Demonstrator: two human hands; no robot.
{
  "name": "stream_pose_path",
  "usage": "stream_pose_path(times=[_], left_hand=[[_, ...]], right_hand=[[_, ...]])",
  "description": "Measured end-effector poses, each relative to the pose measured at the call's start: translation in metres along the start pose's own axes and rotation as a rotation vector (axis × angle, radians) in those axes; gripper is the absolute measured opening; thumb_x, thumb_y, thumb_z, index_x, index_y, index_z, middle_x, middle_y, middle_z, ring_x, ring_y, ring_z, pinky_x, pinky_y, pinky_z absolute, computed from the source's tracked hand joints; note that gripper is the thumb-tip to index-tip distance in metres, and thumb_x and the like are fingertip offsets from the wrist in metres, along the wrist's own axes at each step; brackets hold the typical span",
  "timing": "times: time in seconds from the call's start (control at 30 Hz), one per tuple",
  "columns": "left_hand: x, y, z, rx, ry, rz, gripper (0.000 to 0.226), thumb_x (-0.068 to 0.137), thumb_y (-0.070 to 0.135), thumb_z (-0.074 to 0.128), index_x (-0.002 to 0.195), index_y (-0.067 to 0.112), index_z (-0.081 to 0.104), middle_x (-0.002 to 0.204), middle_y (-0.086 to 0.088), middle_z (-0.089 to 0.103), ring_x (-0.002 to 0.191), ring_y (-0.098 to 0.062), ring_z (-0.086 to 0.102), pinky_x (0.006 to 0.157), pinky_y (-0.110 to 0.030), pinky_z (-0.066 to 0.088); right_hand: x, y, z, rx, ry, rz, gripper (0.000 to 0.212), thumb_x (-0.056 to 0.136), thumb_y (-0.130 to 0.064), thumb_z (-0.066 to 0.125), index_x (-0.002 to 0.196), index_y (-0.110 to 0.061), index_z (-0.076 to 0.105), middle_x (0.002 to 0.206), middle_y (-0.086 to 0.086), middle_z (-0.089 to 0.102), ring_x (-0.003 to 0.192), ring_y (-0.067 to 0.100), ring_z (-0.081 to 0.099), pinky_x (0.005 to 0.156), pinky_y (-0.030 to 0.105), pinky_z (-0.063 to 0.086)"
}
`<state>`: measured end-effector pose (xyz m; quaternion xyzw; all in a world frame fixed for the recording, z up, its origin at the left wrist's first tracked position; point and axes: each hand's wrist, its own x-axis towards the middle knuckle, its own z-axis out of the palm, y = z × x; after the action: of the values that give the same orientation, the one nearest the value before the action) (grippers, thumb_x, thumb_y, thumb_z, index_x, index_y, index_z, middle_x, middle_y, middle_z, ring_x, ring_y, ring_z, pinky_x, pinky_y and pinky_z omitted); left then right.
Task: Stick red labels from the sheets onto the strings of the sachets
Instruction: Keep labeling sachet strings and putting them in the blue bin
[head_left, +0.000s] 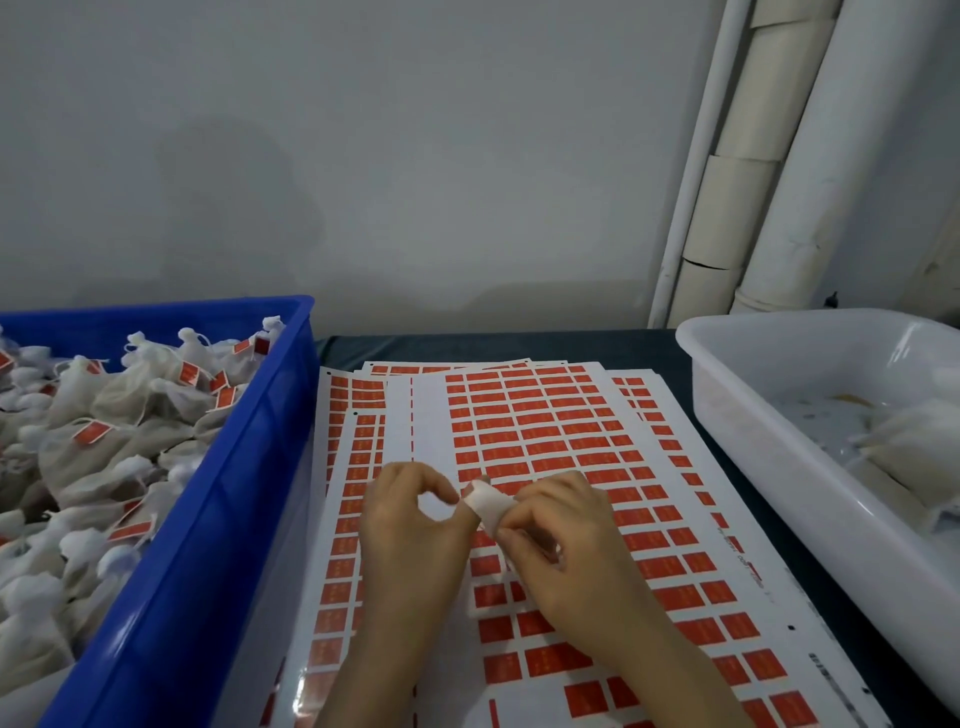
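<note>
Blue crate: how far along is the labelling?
Done: the blue crate is heaped with labelled sachets, red tags on their strings. In hand: left hand and right hand meet over the top sheet, fingers curled on something small and white; no sachet shows there. Left: a few plain sachets in the white tub, no tags visible, and most of the top sheet unpeeled.
</note>
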<state>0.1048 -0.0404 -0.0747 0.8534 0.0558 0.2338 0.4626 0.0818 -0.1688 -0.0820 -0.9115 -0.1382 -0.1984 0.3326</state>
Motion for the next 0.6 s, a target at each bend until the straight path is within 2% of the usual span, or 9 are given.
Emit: stream_pose_path(times=[0.07, 0.13, 0.2, 0.27, 0.3, 0.33, 0.37, 0.47, 0.6], left_hand=[[-0.0020, -0.0014, 0.0017, -0.052, -0.062, -0.136, 0.028, 0.080, 0.011, 0.070, 0.061, 0.023, 0.053, 0.069, 0.011, 0.055, 0.067, -0.012, 0.052, 0.058, -0.013, 0.034], [-0.0018, -0.0010, 0.0035, -0.098, -0.141, -0.239, 0.030, 0.086, 0.014, 0.063, 0.058, 0.019, 0.055, 0.060, 0.003, 0.055, 0.058, -0.014, 0.052, 0.051, -0.014, 0.035], [-0.0005, 0.0006, 0.0035, -0.178, -0.218, -0.313, 0.031, 0.090, 0.016, 0.059, 0.060, 0.020, 0.057, 0.057, 0.005, 0.058, 0.054, -0.014, 0.054, 0.046, -0.014, 0.037], [0.0012, 0.0010, 0.0043, -0.293, -0.295, -0.380, 0.018, 0.092, 0.012, 0.055, 0.075, 0.014, 0.063, 0.073, 0.001, 0.067, 0.058, -0.014, 0.059, 0.045, -0.013, 0.041], [0.0013, 0.0036, 0.0027, -0.304, -0.345, -0.415, 0.011, 0.093, 0.007, 0.053, 0.091, 0.007, 0.063, 0.091, -0.007, 0.068, 0.069, -0.017, 0.061, 0.053, -0.016, 0.045], [0.0010, 0.0010, 0.0036, -0.317, -0.399, -0.431, 0.016, 0.093, 0.002, 0.049, 0.106, 0.000, 0.059, 0.104, -0.014, 0.063, 0.080, -0.020, 0.060, 0.061, -0.017, 0.046], [0.0001, 0.0012, 0.0036, -0.362, -0.440, -0.459, 0.019, 0.093, -0.002, 0.047, 0.110, -0.004, 0.056, 0.107, -0.016, 0.059, 0.086, -0.023, 0.060, 0.070, -0.021, 0.048], [-0.0032, 0.0004, 0.0039, -0.422, -0.448, -0.493, 0.007, 0.093, 0.003, 0.048, 0.096, 0.006, 0.054, 0.098, -0.008, 0.057, 0.080, -0.017, 0.055, 0.088, -0.028, 0.045], [-0.0046, -0.0020, 0.0063, -0.585, -0.367, -0.481, 0.014, 0.089, 0.021, 0.059, 0.079, 0.029, 0.066, 0.078, 0.013, 0.069, 0.079, -0.012, 0.063, 0.069, -0.024, 0.048]], right_hand=[[0.0005, -0.0012, 0.0011, -0.084, 0.099, -0.045, 0.005, 0.080, -0.030, 0.060, 0.079, -0.026, 0.062, 0.090, -0.014, 0.061, 0.087, 0.000, 0.047, 0.088, 0.018, 0.033], [0.0026, -0.0006, -0.0002, -0.155, 0.165, -0.084, 0.005, 0.077, -0.029, 0.064, 0.077, -0.024, 0.065, 0.087, -0.011, 0.065, 0.087, 0.005, 0.052, 0.086, 0.019, 0.032], [0.0040, 0.0007, -0.0016, -0.196, 0.189, -0.102, 0.005, 0.076, -0.029, 0.066, 0.077, -0.024, 0.066, 0.087, -0.010, 0.066, 0.086, 0.010, 0.057, 0.084, 0.021, 0.033], [0.0045, 0.0008, -0.0015, -0.225, 0.202, -0.114, 0.005, 0.076, -0.029, 0.068, 0.077, -0.025, 0.066, 0.087, -0.011, 0.067, 0.085, 0.011, 0.058, 0.083, 0.024, 0.036], [0.0047, 0.0002, -0.0010, -0.235, 0.211, -0.123, 0.005, 0.076, -0.030, 0.068, 0.078, -0.025, 0.067, 0.087, -0.011, 0.067, 0.085, 0.011, 0.059, 0.082, 0.026, 0.037], [0.0047, -0.0005, -0.0004, -0.243, 0.222, -0.132, 0.006, 0.077, -0.030, 0.066, 0.078, -0.025, 0.067, 0.087, -0.011, 0.067, 0.085, 0.011, 0.059, 0.082, 0.027, 0.038], [0.0051, -0.0017, -0.0001, -0.248, 0.229, -0.136, 0.007, 0.077, -0.031, 0.063, 0.078, -0.025, 0.067, 0.087, -0.012, 0.067, 0.084, 0.010, 0.060, 0.082, 0.028, 0.039], [0.0060, -0.0028, -0.0002, -0.264, 0.238, -0.140, 0.010, 0.077, -0.031, 0.061, 0.079, -0.025, 0.069, 0.086, -0.011, 0.068, 0.084, 0.011, 0.060, 0.083, 0.027, 0.037], [0.0038, -0.0036, 0.0016, -0.244, 0.225, -0.118, 0.011, 0.075, -0.030, 0.062, 0.080, -0.024, 0.070, 0.087, -0.010, 0.068, 0.085, 0.011, 0.061, 0.085, 0.024, 0.035]])
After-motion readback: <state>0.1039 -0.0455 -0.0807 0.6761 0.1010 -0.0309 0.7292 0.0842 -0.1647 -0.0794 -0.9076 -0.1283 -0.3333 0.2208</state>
